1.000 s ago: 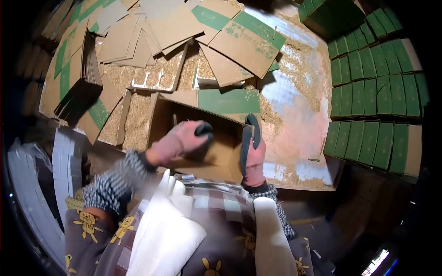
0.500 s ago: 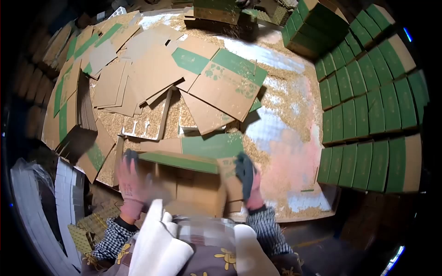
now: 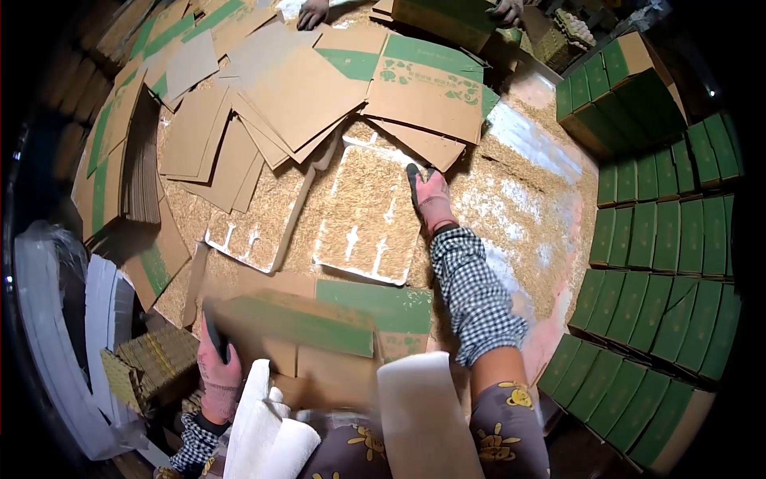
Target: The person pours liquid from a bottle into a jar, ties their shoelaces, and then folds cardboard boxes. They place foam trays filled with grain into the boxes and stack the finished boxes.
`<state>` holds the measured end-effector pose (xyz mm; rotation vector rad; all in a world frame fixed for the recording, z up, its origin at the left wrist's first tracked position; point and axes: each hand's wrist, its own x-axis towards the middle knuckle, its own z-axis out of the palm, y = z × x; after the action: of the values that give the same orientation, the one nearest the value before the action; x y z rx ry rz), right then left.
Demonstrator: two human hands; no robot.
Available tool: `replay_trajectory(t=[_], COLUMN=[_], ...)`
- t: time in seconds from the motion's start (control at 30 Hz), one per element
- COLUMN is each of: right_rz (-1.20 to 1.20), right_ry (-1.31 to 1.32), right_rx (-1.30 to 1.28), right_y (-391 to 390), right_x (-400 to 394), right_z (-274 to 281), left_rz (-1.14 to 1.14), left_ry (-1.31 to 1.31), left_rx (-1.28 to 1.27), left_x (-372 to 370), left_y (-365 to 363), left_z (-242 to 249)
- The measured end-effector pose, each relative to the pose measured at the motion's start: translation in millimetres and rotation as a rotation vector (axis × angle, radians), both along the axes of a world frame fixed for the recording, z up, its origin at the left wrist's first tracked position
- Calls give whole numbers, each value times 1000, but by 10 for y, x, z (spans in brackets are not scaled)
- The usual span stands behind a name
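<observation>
My left hand (image 3: 219, 367), in a pink glove with dark fingertips, is at the left side of an open cardboard box (image 3: 335, 363) with a green flap. Its fingers point upward, apart from the thumb, and are slightly blurred. Reaching forward, my right hand (image 3: 432, 198) has its fingers bent over the right rim of a white tray (image 3: 359, 274) filled with straw-coloured shavings. A loose cardboard sheet (image 3: 423, 144) lies just beyond those fingers. Part of the box interior is hidden by a white cloth (image 3: 271, 423) and a pale sleeve-like piece (image 3: 427, 407) on my front.
Flat cardboard sheets (image 3: 303, 88) overlap across the back, with a folded stack (image 3: 132, 176) at left. Rows of green boxes (image 3: 650, 271) line the right. Another tray (image 3: 243, 239) lies left of centre. Another person's gloved hands (image 3: 313, 13) are at the far edge. Egg trays (image 3: 163, 359) stand lower left.
My right hand has moved from beside the box forward to the filled tray. The sheet covering that tray has shifted back, exposing it. My left hand has moved slightly down; another person's hands have appeared.
</observation>
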<state>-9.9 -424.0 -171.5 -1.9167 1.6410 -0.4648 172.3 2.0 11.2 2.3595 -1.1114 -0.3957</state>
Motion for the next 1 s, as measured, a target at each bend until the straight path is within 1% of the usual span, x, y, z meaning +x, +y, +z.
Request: replay_trajectory(t=[0.03, 0.07, 0.13, 0.17, 0.2, 0.27, 0.3, 0.33, 0.4, 0.43, 0.47, 0.53, 0.57, 0.6, 0.63, 0.67, 0.7, 0.73, 0.77, 0.8, 0.83, 0.87, 0.9, 0.93, 0.97, 1.0], right_rz=[3, -28, 86, 150, 285, 376, 373, 391, 630, 654, 696, 629, 518, 382, 292, 200, 106, 39, 24, 70, 62, -71, -144, -84, -166, -250], right_ry=[-89, -97, -127, -145, -130, -6, 50, 152, 178, 270, 249, 172, 35, -157, -192, -225, -277, -401, -613, -724, -723, -772, -970, -934, -1051, -1175], right_rx=[45, 4, 80, 94, 114, 125, 143, 165, 256, 368, 443, 479, 452, 497, 503, 510, 387, 344, 246, 262, 248, 283, 397, 389, 457, 521], right_y=[62, 128, 104, 53, -37, -201, -220, -182, -138, -140, -125, -24, 128, 147, 290, 465, 592, 677, 1019, 1312, 1591, 1841, 1952, 2211, 2498, 2797], right_x=[-69, -150, -347, -410, -510, -540, -520, -492, -510, -535, -577, -705, -814, -971, -1110, -1239, -1443, -1699, -1854, -1944, -2018, -2146, -2417, -2419, -2222, -1971], right_z=[53, -30, 103, 165, 274, 256, 300, 477, 772, 911, 1161, 1384, 1445, 1234, 1400, 1564, 1613, 1628, 1884, 2183, 2439, 2558, 2516, 2708, 2918, 3021], left_rz=[15, 18, -19, 21, 32, 220, 182, 195, -27, 53, 63, 39, -8, -59, -29, 24, 34, 36, 18, 10, -2, -22, -87, -152, -177, -205], left_ry=[2, -1, -38, 25, 4, 678, 812, 798, 728, 840, 846, 871, 824, 781, 763, 764, 810, 856, 884, 889, 888, 913, 827, 735, 671, 685], left_rx=[-20, -23, 21, -59, -77, -33, -61, -76, -5, -26, -33, -6, -13, -20, -28, -22, -82, -142, -129, -92, -65, -67, -179, -296, -315, -319], left_x=[-7, -1, -24, 2, 56, 233, 405, 435, 491, 362, 319, 280, 292, 308, 380, 355, 331, 338, 366, 384, 395, 385, 332, 273, 226, 206], left_y=[-15, -54, -53, -9, 31, 237, 491, 586, 683, 488, 416, 362, 350, 365, 467, 447, 399, 343, 332, 324, 267, 172, 81, -20, -136, -249], left_z=[-7, 2, 70, 30, 36, 75, -149, -236, -288, -5, 101, 207, 232, 215, 22, 70, 74, 60, 9, -77, -167, -262, -353, -410, -427, -447])
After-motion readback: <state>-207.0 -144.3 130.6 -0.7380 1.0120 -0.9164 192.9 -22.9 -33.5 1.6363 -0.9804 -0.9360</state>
